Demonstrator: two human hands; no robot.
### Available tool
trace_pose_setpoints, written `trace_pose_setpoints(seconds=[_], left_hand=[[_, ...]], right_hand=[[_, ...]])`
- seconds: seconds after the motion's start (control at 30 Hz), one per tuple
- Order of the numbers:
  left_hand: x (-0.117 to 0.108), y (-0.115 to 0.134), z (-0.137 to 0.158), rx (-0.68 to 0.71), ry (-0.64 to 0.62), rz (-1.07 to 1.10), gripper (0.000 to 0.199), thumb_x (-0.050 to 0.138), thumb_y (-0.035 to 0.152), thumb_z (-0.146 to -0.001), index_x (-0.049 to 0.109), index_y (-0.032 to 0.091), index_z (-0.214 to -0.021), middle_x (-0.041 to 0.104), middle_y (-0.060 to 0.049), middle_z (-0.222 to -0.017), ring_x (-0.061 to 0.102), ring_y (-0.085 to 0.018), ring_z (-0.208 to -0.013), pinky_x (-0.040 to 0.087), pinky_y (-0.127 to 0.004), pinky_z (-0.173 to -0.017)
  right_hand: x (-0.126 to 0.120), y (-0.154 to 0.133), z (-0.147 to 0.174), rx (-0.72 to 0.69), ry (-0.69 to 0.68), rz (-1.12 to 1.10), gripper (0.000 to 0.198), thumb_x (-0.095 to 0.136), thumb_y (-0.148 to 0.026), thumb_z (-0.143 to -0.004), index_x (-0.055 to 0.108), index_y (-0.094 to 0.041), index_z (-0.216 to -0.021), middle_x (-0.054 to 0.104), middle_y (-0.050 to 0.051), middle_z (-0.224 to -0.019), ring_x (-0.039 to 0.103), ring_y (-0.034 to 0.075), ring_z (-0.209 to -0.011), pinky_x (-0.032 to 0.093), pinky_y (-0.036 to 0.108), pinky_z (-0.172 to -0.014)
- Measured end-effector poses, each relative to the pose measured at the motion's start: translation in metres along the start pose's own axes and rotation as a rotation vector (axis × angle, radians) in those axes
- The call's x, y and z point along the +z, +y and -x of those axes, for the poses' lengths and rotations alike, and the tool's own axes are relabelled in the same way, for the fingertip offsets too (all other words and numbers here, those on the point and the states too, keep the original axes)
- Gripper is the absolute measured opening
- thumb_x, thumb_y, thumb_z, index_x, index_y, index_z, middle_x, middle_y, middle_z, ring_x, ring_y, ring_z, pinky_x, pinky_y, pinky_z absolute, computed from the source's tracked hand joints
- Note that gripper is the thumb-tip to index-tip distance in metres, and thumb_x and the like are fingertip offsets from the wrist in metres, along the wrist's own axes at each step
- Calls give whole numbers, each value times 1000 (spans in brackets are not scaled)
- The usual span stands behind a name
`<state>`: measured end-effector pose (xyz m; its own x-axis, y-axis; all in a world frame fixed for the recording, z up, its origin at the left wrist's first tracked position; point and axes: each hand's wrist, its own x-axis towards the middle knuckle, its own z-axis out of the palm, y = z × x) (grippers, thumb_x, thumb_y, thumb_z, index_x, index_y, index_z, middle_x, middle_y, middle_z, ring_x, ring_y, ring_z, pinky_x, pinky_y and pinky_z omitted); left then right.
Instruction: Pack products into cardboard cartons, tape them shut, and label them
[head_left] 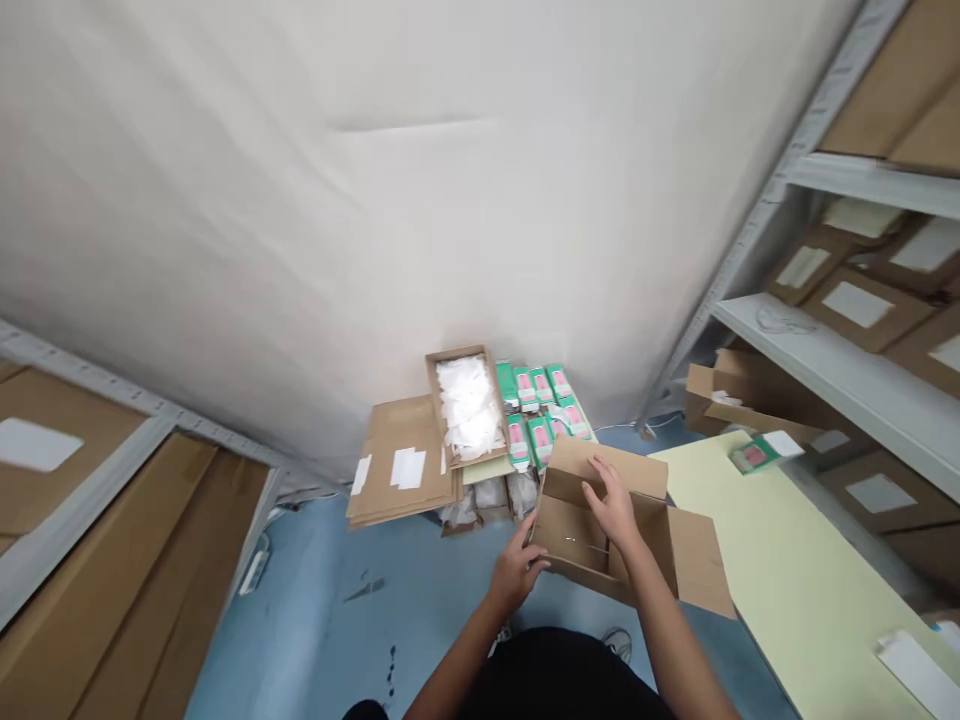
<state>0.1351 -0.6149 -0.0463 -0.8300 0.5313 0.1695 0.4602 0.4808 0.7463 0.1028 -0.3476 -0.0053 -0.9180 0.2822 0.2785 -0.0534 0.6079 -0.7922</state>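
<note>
Back wall [450,200]: pale and creased, rising well beyond the fingers.
Floor [307,600]: blue, below them.
Left hand [514,570]: fingers and thumb pinching the left end of the carton [589,578], near its corner.
Right hand [616,512]: fingers spread above the carton's open top, tips at its far flap; from where I stand, whether they press on it is hard to tell.
Carton: brown, open, between the two sets of fingers, one flap sticking out right of the right fingers.
Green packs [540,435]: in rows just past the left fingertips, pink panels showing.
Shallow box [435,378]: heaped with white items, beyond and left of the left fingers.
Flattened cardboard [390,435]: left of the left fingers, bearing white patches.
Table [795,550]: pale yellow, right of the right fingers, a green packet [752,456] near its far end.
</note>
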Motion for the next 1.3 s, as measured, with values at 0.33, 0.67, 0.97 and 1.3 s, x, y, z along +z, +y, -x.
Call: trace_pose_setpoints(seconds=[0.33,0.67,0.97,1.3], left_hand=[[-113,-100,126,-263,228,-7,15,62,22,-93,77,23,-92,39,-10,-166,66,-28,-126,58,-41,-101],[-136,-126,120,-325,268,-62,17,60,20,-94,76,21,-91,40,-11,-165,58,-30,-136,54,-43,-106],[-120,-117,108,-359,300,-65,16,61,19,-94,77,24,-91,43,-9,-163,63,-30,-131,59,-44,-101],[-129,-119,105,-355,333,-82,13,65,19,-92,76,23,-88,40,-11,-165,60,-30,-134,56,-46,-105]], right_hand=[[178,-93,-39,-110,-261,54,57,59,-32,-89,55,-23,-146,45,14,-159,44,31,-147,39,52,-120],[258,-95,-142,42,-461,355,69,67,-27,-87,48,-19,-153,31,19,-166,47,35,-145,44,43,-115],[330,-69,-218,287,-612,511,101,81,-36,-80,26,-29,-165,14,20,-170,60,35,-131,44,39,-109],[357,-52,-227,209,-593,420,51,66,-3,-73,75,-15,-121,72,17,-123,69,29,-115,52,33,-100]])
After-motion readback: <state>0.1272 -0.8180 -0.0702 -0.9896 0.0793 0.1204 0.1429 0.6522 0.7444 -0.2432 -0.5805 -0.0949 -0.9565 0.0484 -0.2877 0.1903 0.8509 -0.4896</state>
